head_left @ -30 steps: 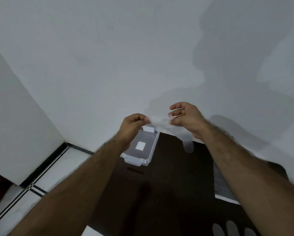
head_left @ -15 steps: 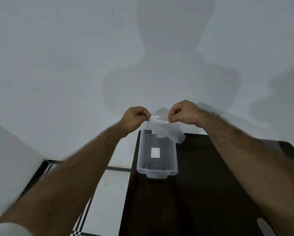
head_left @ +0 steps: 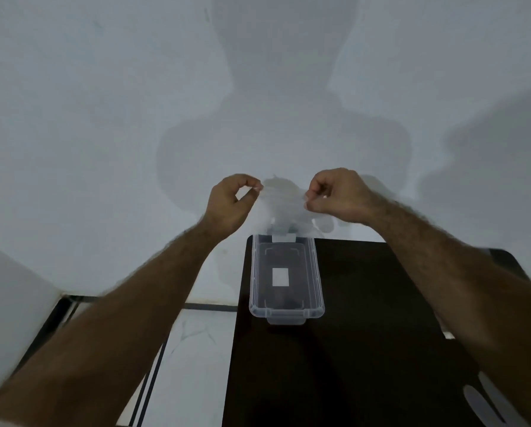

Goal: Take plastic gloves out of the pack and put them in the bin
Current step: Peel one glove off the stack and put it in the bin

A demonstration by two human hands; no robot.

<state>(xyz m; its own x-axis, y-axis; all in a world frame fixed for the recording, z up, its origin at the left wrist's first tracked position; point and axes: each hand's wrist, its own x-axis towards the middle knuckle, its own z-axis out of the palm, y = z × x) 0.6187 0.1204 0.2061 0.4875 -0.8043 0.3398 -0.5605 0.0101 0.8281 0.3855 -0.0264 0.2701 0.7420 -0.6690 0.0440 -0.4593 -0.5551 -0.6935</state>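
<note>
Both hands up in front of the pale wall (head_left: 104, 118), w/ a thin, see-through plastic glove (head_left: 284, 201) stretched between them. Left hand (head_left: 232, 203): thumb + forefinger pinched on the glove's left edge, other fingers curled loosely, so the grip is clenched on the film. Right hand (head_left: 338, 195): fingers folded in, thumb + fingertip nipping the glove's right edge, grip likewise closed on the film. Glove hangs in the air between the two pinches, crumpled, lower part drooping down toward the far end of the clear rectangular plastic bin (head_left: 285, 282); can't tell whether the film touches the bin's rim or just hangs in front of it.

Bin sits upright on the dark brown bench (head_left: 366, 349), near the bench's far left corner, long side running away from the camera. Bin is lidless, w/ a tab handle at each short end and a white square label (head_left: 280, 277) showing through the bottom. Inside looks bare apart from the label, though the film is hard to see.

Near right of the bench, at the frame's lower corner: more pale see-through film (head_left: 486, 402) lying flat, finger shapes showing; too cropped to say more. Left of the bench: white tiled floor (head_left: 193, 349) w/ dark border lines.
</note>
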